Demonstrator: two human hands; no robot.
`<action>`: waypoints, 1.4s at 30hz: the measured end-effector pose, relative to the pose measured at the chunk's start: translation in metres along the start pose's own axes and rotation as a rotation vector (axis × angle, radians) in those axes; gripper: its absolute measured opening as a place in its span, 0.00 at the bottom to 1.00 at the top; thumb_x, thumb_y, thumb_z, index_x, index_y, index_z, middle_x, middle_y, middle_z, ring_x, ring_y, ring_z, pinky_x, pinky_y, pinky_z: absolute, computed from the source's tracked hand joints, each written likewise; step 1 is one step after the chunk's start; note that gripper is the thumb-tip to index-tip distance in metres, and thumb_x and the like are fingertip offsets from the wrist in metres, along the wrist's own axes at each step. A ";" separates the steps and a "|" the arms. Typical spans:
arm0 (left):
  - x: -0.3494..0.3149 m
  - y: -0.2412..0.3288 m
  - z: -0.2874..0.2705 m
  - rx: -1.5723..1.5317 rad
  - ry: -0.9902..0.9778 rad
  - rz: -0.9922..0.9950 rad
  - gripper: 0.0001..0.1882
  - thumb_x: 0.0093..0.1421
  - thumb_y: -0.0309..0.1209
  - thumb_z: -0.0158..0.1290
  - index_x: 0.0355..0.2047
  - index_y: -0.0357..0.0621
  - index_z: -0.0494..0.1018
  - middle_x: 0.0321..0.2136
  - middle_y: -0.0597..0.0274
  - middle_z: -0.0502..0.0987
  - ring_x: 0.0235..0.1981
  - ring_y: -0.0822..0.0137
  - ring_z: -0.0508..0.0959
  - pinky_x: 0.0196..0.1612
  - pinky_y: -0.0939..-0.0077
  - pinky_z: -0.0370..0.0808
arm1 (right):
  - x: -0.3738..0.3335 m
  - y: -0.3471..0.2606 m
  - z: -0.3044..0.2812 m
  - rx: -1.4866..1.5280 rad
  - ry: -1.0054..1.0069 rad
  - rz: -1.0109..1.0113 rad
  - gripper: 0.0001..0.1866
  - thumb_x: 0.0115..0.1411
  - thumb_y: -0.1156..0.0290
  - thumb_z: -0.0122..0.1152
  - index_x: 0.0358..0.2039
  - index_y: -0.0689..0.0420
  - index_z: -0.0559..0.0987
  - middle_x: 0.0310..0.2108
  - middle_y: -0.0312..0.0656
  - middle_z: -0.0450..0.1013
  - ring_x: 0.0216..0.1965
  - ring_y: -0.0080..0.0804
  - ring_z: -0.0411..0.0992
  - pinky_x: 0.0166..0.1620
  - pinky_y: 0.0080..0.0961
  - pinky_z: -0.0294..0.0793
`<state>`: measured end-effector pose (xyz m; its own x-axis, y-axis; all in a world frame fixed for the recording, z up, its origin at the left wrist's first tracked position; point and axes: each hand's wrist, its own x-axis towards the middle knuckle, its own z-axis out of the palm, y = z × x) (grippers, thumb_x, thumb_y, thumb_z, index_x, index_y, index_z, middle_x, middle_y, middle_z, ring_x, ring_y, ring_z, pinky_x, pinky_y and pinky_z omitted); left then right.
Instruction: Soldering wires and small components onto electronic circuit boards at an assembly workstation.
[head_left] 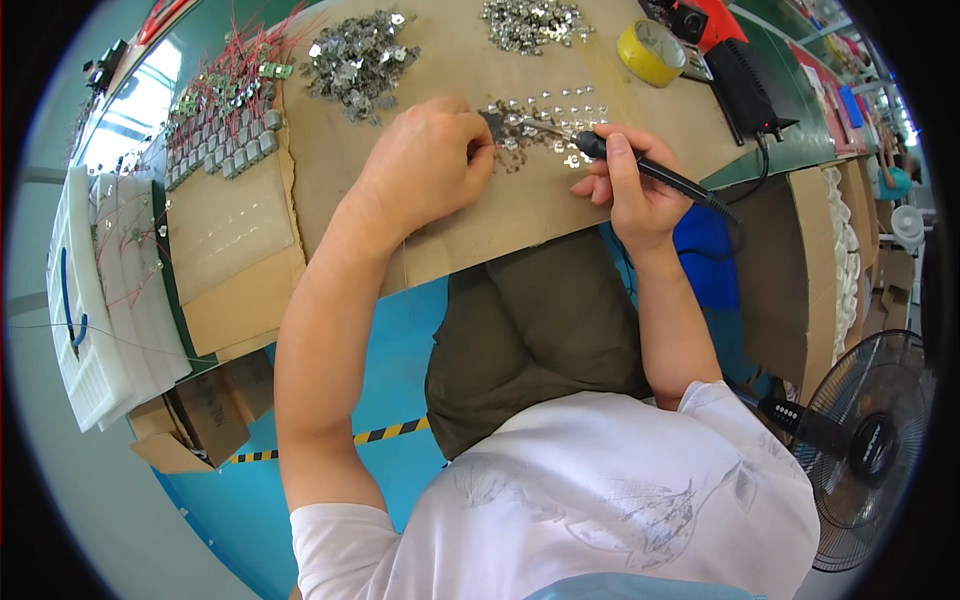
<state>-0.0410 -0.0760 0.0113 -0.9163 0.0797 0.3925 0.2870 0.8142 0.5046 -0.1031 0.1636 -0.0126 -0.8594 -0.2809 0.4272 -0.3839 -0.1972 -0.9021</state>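
My right hand point(645, 195) grips a soldering iron point(665, 178) by its black handle, the metal tip pointing left over the cardboard-covered table point(480, 235). My left hand point(430, 160) is closed, fingers curled near the tip; what they hold, if anything, is hidden. Beside these fingers lie dark bits point(512, 158) and a small dark piece, too small to make out. Just beyond the iron's tip, small shiny metal pieces point(570, 108) stand in rows on the cardboard.
Heaps of metal tabs point(358, 62) lie at the back. A yellow tape roll point(650, 53) and a black power unit point(742, 85) with a cable stand back right. Small motors point(225, 150) with red wires and white foam trays point(110, 300) are left; a fan point(870, 445) is right.
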 end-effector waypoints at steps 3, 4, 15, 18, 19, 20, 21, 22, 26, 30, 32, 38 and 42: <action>-0.002 -0.001 0.000 -0.019 0.003 -0.017 0.04 0.55 0.25 0.61 0.29 0.37 0.82 0.28 0.53 0.79 0.29 0.52 0.81 0.35 0.62 0.79 | 0.018 -0.006 -0.003 -0.169 0.020 -0.077 0.12 0.69 0.72 0.64 0.49 0.64 0.83 0.31 0.38 0.79 0.23 0.18 0.75 0.26 0.16 0.78; -0.002 -0.002 0.000 -0.016 0.014 -0.015 0.04 0.55 0.25 0.61 0.29 0.37 0.82 0.28 0.53 0.79 0.29 0.52 0.81 0.35 0.62 0.79 | 0.025 -0.010 -0.009 -0.298 0.035 -0.093 0.13 0.69 0.70 0.66 0.50 0.62 0.83 0.33 0.36 0.78 0.23 0.17 0.74 0.25 0.15 0.76; -0.002 -0.004 0.004 0.007 -0.015 -0.017 0.06 0.55 0.29 0.59 0.27 0.40 0.82 0.29 0.53 0.79 0.36 0.49 0.81 0.42 0.55 0.79 | 0.082 -0.015 -0.048 -1.091 -0.012 -0.555 0.17 0.66 0.75 0.64 0.55 0.50 0.82 0.36 0.45 0.76 0.38 0.43 0.77 0.41 0.35 0.77; -0.004 -0.003 0.001 0.026 -0.024 -0.021 0.06 0.55 0.29 0.59 0.27 0.40 0.82 0.29 0.52 0.79 0.36 0.49 0.81 0.42 0.55 0.79 | 0.094 -0.019 -0.012 -0.756 -0.070 -0.521 0.17 0.70 0.76 0.59 0.57 0.50 0.81 0.35 0.44 0.81 0.31 0.34 0.78 0.36 0.30 0.76; -0.005 -0.003 0.001 0.023 -0.036 -0.037 0.06 0.55 0.29 0.59 0.28 0.41 0.82 0.30 0.52 0.79 0.36 0.48 0.81 0.42 0.55 0.79 | 0.092 -0.029 0.001 -0.740 -0.128 -0.295 0.17 0.72 0.76 0.55 0.58 0.49 0.79 0.34 0.43 0.82 0.30 0.28 0.79 0.35 0.26 0.77; -0.005 -0.002 0.000 0.021 -0.048 -0.053 0.06 0.55 0.30 0.59 0.28 0.41 0.82 0.30 0.52 0.79 0.36 0.48 0.81 0.43 0.55 0.79 | 0.096 -0.031 0.016 -0.675 -0.203 -0.220 0.16 0.72 0.76 0.53 0.58 0.49 0.79 0.33 0.42 0.82 0.31 0.27 0.79 0.36 0.25 0.77; -0.007 -0.002 -0.002 0.031 -0.042 -0.056 0.06 0.55 0.30 0.59 0.28 0.41 0.82 0.30 0.52 0.79 0.36 0.48 0.81 0.43 0.55 0.79 | 0.100 -0.030 0.032 -0.607 -0.282 -0.145 0.16 0.73 0.76 0.51 0.58 0.49 0.79 0.32 0.41 0.82 0.32 0.26 0.79 0.36 0.24 0.78; -0.005 -0.001 -0.003 0.027 -0.064 -0.063 0.06 0.55 0.30 0.59 0.28 0.41 0.82 0.31 0.52 0.79 0.37 0.48 0.81 0.43 0.55 0.79 | 0.107 -0.025 0.043 -0.550 -0.348 -0.216 0.15 0.72 0.76 0.51 0.56 0.50 0.79 0.31 0.41 0.81 0.31 0.25 0.79 0.36 0.23 0.77; -0.002 0.000 -0.002 0.025 -0.081 -0.059 0.06 0.55 0.30 0.59 0.29 0.42 0.83 0.32 0.52 0.80 0.37 0.48 0.81 0.43 0.54 0.80 | 0.130 -0.007 0.087 -0.605 -0.543 -0.295 0.14 0.68 0.76 0.58 0.53 0.53 0.78 0.35 0.42 0.82 0.35 0.32 0.80 0.42 0.26 0.79; -0.001 -0.002 0.001 0.009 -0.056 -0.031 0.07 0.55 0.30 0.59 0.29 0.42 0.83 0.31 0.52 0.79 0.36 0.48 0.81 0.43 0.54 0.80 | 0.144 0.014 0.116 -0.665 -0.655 -0.331 0.18 0.61 0.75 0.65 0.52 0.53 0.77 0.38 0.46 0.82 0.40 0.41 0.82 0.45 0.33 0.81; -0.002 -0.003 0.002 -0.005 -0.051 -0.042 0.06 0.54 0.30 0.59 0.29 0.41 0.83 0.30 0.52 0.79 0.37 0.48 0.81 0.43 0.54 0.79 | 0.147 0.022 0.127 -0.643 -0.681 -0.326 0.19 0.60 0.74 0.66 0.52 0.53 0.77 0.38 0.47 0.82 0.41 0.43 0.82 0.44 0.34 0.81; -0.004 -0.003 -0.001 -0.018 -0.027 -0.015 0.06 0.54 0.29 0.58 0.27 0.40 0.82 0.29 0.52 0.79 0.36 0.48 0.81 0.41 0.53 0.79 | 0.153 0.042 0.132 -0.683 -0.701 -0.415 0.19 0.60 0.80 0.61 0.51 0.53 0.78 0.32 0.45 0.81 0.36 0.44 0.82 0.42 0.35 0.80; -0.002 -0.003 0.000 -0.017 -0.021 -0.011 0.06 0.54 0.29 0.58 0.27 0.40 0.82 0.29 0.51 0.78 0.35 0.48 0.81 0.41 0.53 0.79 | 0.154 0.046 0.125 -0.630 -0.698 -0.376 0.18 0.60 0.80 0.60 0.51 0.52 0.79 0.32 0.45 0.81 0.35 0.44 0.81 0.41 0.35 0.79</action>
<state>-0.0397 -0.0787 0.0085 -0.9251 0.0828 0.3705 0.2811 0.8052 0.5221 -0.2110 -0.0062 0.0199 -0.3345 -0.8286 0.4489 -0.8705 0.0892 -0.4840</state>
